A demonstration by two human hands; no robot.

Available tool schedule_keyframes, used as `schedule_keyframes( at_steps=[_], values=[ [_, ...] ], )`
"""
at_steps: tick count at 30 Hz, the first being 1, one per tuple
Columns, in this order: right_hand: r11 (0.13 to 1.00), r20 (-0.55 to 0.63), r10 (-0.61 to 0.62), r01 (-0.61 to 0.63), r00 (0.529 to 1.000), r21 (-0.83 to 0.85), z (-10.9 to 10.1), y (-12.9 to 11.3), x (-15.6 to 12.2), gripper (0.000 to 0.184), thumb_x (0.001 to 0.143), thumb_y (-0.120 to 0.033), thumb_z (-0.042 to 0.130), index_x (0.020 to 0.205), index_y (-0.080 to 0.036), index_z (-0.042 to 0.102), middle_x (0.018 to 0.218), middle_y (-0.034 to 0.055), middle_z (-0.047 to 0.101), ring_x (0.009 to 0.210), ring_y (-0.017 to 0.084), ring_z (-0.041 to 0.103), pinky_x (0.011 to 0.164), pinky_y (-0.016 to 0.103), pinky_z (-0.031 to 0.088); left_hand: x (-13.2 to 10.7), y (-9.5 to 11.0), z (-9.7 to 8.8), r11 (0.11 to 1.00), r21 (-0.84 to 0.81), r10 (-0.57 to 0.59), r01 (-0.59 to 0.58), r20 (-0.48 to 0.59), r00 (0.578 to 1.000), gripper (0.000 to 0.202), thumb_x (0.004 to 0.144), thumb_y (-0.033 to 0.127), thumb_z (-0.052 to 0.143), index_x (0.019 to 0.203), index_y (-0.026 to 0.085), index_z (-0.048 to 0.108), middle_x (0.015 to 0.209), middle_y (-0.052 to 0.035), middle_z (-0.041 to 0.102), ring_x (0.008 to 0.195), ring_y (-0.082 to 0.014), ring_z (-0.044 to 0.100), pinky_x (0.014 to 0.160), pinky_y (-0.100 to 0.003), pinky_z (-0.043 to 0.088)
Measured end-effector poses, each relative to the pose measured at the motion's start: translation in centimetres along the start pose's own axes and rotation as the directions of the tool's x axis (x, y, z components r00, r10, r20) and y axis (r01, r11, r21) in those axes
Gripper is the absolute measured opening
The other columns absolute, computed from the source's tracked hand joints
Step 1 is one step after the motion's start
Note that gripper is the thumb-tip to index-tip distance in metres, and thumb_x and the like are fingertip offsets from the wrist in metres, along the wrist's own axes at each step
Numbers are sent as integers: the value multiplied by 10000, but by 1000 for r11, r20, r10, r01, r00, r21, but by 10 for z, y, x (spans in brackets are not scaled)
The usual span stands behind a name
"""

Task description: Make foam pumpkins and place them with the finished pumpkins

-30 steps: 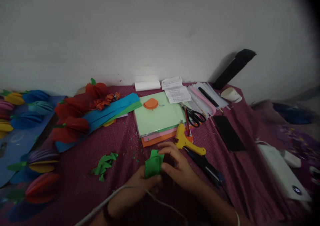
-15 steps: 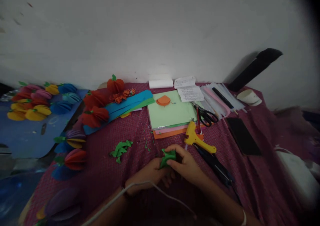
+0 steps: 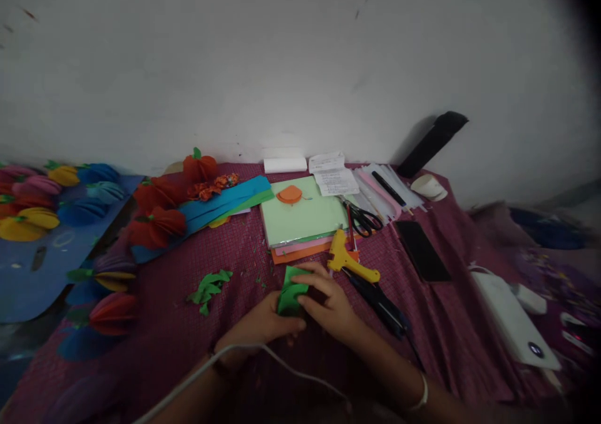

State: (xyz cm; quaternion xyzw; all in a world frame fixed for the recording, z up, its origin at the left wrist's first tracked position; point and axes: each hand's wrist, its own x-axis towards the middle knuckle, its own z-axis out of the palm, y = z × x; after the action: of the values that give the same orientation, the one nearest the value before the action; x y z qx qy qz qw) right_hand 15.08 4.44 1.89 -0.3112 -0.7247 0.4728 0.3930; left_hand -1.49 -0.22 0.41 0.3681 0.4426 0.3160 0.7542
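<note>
A piece of green paper (image 3: 290, 291) is between my two hands near the front of the cloth-covered table. My left hand (image 3: 263, 324) grips its lower left side with the thumb below. From the right, my right hand (image 3: 331, 302) pinches the paper's edge between thumb and fingers. Left of my hands lies a small heap of green paper cuttings (image 3: 209, 289). A yellow glue gun (image 3: 350, 261) rests just beyond my right hand, and black-handled scissors (image 3: 364, 218) lie behind it.
Paper fruit shapes (image 3: 157, 220) stand at the left. A paper stack (image 3: 305, 220) with an orange paper piece (image 3: 289, 194) lies mid-table. A phone (image 3: 421, 250) and white power bank (image 3: 511, 317) are at the right. A white cable (image 3: 263, 347) crosses over my left wrist.
The green paper, crumpled or folded before, now shows a flatter rectangular face between my hands. My view has turned right, so the table items sit further left.
</note>
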Motion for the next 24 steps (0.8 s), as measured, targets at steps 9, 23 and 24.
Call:
schedule_keyframes(
  at_steps=[9, 23, 24],
  values=[
    [998, -71, 48, -45, 996, 52, -2, -5, 2, 107, 795, -174, 600, 808, -225, 693, 1073, 69, 592, 1020, 191, 573, 880, 349, 470, -2, 8, 0, 990, -97, 119, -106, 134, 984, 392, 605, 322, 833, 880, 127, 633, 671, 11, 585, 567, -86, 522, 530, -201, 436],
    [866, -122, 409, -343, 904, 364, -3, 0, 5, 230, 796, -410, 612, 787, -185, 566, 710, -7, 535, 630, 121, 496, 596, 240, 433, 1, 2, 0, 984, -176, 33, -39, -38, 999, 511, 727, 393, 739, 1131, 150, 543, 869, -79, 671, 676, -168, 640, 543, -271, 531],
    [857, -120, 428, -361, 896, 368, -3, 0, 5, 227, 793, -405, 612, 778, -184, 562, 681, -16, 524, 608, 116, 483, 582, 235, 420, 0, 4, 0, 981, -194, 28, -30, -14, 1000, 544, 717, 391, 749, 1158, 155, 533, 884, -85, 677, 684, -176, 649, 543, -271, 528]
  ],
)
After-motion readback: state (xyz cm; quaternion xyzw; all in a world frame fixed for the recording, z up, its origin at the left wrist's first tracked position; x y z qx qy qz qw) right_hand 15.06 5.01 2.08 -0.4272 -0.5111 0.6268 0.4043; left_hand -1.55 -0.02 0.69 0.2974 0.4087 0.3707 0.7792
